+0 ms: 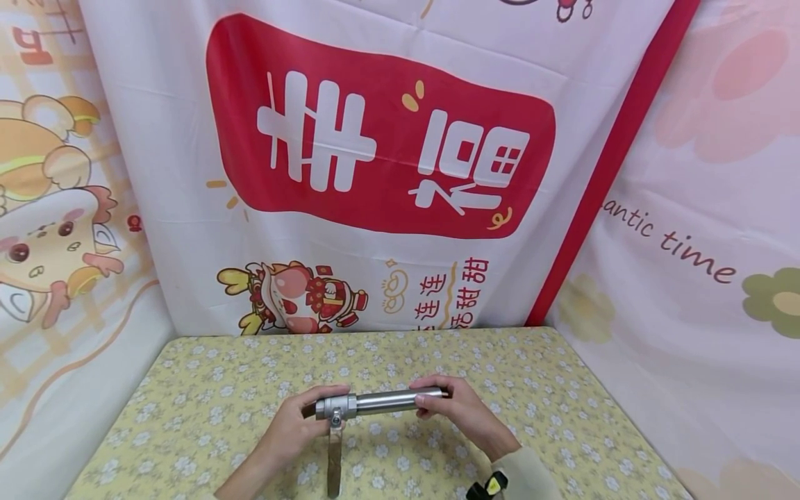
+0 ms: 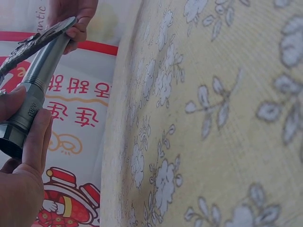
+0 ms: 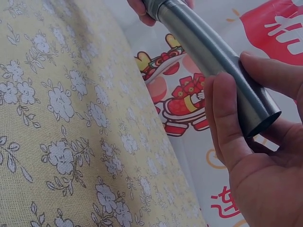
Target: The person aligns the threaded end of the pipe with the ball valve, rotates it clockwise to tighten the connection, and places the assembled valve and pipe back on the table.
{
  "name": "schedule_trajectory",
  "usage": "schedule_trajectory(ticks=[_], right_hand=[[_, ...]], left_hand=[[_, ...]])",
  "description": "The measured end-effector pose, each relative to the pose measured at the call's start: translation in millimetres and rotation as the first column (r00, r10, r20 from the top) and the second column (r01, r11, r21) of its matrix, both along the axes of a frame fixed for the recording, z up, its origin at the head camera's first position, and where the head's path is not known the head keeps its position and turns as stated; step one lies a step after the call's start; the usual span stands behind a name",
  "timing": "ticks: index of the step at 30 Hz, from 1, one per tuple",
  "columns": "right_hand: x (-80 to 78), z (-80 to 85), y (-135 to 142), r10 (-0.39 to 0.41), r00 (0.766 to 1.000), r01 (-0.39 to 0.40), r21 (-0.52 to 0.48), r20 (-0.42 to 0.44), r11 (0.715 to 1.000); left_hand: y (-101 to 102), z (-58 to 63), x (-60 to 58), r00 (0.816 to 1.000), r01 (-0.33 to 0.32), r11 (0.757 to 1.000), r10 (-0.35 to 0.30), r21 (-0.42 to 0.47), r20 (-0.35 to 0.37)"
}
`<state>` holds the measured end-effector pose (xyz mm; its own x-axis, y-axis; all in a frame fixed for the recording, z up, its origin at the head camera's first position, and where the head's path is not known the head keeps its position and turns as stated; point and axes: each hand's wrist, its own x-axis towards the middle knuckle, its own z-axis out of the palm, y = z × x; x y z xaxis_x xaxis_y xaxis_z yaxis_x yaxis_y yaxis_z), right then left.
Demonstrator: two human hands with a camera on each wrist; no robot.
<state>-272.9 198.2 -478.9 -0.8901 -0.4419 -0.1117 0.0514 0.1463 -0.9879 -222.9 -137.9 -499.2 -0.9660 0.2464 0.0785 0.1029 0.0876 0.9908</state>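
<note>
A silver ball valve (image 1: 337,405) with a long, worn lever handle (image 1: 335,462) is joined to a straight metal pipe (image 1: 387,401). My left hand (image 1: 298,423) grips the valve body, thumb and fingers on opposite sides, while the lever points toward me in the head view. Near the pipe's far end, my right hand (image 1: 459,408) pinches it between thumb and fingers. The right wrist view shows the pipe's open, hollow end (image 3: 265,124) beside the palm. In the left wrist view the valve's open end (image 2: 12,142) faces the left palm.
Below the hands lies a table (image 1: 250,368) covered with a yellow floral cloth. A white curtain (image 1: 169,208) with a red printed panel hangs behind its back edge, and printed curtains stand at both sides. A black band with a yellow mark (image 1: 487,485) sits at the right sleeve.
</note>
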Motion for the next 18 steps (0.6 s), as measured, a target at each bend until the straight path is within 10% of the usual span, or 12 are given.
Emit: schedule_trajectory(ticks=[18], right_hand=[[1.7,2.9,-2.1,-0.011,1.0,0.01,0.017,0.025,1.0]], left_hand=[[0.1,-0.6,0.2,1.0,0.001,1.0,-0.001,0.005,-0.01]])
